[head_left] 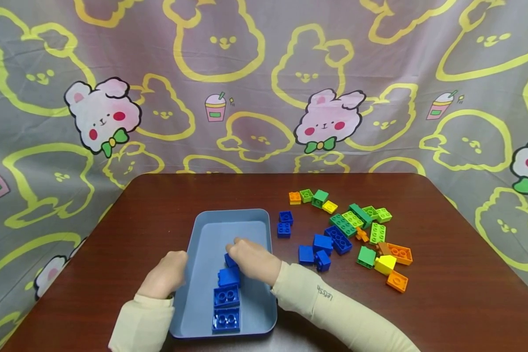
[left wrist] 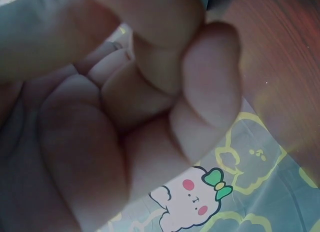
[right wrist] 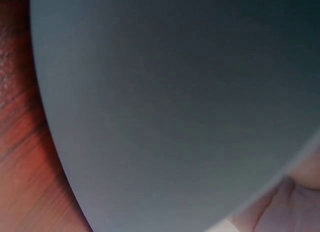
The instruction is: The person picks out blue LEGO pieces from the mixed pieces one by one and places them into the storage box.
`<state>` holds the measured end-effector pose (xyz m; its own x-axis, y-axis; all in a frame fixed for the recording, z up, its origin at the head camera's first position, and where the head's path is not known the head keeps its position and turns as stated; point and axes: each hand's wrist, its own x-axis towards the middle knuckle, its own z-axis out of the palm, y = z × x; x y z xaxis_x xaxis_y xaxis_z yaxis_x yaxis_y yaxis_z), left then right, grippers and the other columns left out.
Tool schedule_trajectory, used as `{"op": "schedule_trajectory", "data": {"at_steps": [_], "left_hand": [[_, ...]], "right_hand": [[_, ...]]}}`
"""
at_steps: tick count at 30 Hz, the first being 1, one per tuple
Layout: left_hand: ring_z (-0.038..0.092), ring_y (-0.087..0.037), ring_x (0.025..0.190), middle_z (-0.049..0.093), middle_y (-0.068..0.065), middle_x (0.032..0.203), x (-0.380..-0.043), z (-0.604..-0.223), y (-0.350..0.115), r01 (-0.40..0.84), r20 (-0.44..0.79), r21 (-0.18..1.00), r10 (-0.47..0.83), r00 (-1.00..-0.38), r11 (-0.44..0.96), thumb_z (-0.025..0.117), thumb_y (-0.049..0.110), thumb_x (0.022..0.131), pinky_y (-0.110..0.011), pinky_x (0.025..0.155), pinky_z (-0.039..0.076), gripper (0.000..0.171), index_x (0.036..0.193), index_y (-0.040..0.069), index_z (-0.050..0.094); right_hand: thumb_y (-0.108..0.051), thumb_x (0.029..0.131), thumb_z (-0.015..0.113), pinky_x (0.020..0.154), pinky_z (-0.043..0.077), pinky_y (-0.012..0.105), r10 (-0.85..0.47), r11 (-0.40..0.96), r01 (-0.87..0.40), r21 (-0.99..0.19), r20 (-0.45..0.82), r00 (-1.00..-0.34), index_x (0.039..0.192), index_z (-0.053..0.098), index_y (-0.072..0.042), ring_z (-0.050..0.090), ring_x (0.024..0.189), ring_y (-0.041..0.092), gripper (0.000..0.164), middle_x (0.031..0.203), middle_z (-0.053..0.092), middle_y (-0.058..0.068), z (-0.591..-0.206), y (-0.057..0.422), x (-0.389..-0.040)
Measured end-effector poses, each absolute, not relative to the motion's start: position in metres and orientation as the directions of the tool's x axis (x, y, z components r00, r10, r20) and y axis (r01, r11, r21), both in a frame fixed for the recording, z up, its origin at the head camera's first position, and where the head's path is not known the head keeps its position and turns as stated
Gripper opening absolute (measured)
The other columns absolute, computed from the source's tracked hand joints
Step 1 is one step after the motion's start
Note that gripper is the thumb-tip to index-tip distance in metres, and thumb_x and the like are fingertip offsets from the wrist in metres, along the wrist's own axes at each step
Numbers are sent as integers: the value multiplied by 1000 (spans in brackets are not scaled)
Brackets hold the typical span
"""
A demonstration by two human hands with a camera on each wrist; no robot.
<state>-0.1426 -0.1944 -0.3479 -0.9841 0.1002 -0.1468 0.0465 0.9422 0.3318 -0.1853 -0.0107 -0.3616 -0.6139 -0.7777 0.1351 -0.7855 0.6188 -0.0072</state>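
Observation:
My right hand [head_left: 252, 260] reaches over the right rim of a blue-grey tray [head_left: 211, 239], its fingers pinching a blue toy brick [head_left: 229, 259] that they partly cover. Below it in the tray, a blue brick [head_left: 229, 277] and two more with hollow undersides up, one [head_left: 226, 296] above the other [head_left: 226, 320], form a column. My left hand [head_left: 166, 275] is at the tray's left rim. In the left wrist view, this left hand [left wrist: 140, 92] has loosely curled fingers with no brick among them. The tray's wall [right wrist: 175, 112] fills most of the right wrist view.
Right of the tray lie several blue bricks, among them a long one [head_left: 338, 239]. Further right are green bricks [head_left: 343, 225], orange bricks [head_left: 397, 281] and a yellow brick [head_left: 385, 264]. A patterned cloth [head_left: 246, 93] hangs behind the brown table [head_left: 158, 215].

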Motion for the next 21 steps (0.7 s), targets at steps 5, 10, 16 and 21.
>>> {"op": "schedule_trajectory", "data": {"at_steps": [5,10,16,21], "left_hand": [[33,-13,44,30,-1,48,-143,-348,-194,52,-140,334,104,-985,941,44,-19,73,-25,42,33,32,54,6,40],[34,-13,46,32,-2,48,-144,-348,-195,87,-118,319,131,-984,944,44,-19,72,-26,42,34,30,54,5,42],[33,-13,44,30,-1,47,-144,-347,-194,58,-140,332,110,-984,941,43,-19,72,-25,42,33,32,53,7,39],[33,-13,44,29,-1,48,-143,-347,-195,53,-144,343,108,-984,938,43,-18,73,-26,43,33,33,52,7,38]], "right_hand": [[-8,85,59,64,48,21,-782,614,-789,7,144,-606,99,64,-5,58,71,12,16,83,62,8,-362,-10,-186],[-9,86,58,65,48,21,-781,616,-788,11,135,-609,101,64,-5,58,73,13,17,84,62,8,-362,-9,-185],[-9,83,61,66,48,20,-777,620,-785,-10,136,-615,105,63,-5,59,75,13,22,88,62,7,-359,-6,-184],[-8,82,63,64,48,21,-757,640,-769,15,182,-627,104,64,-5,58,74,13,22,87,62,8,-355,-1,-179]]}}
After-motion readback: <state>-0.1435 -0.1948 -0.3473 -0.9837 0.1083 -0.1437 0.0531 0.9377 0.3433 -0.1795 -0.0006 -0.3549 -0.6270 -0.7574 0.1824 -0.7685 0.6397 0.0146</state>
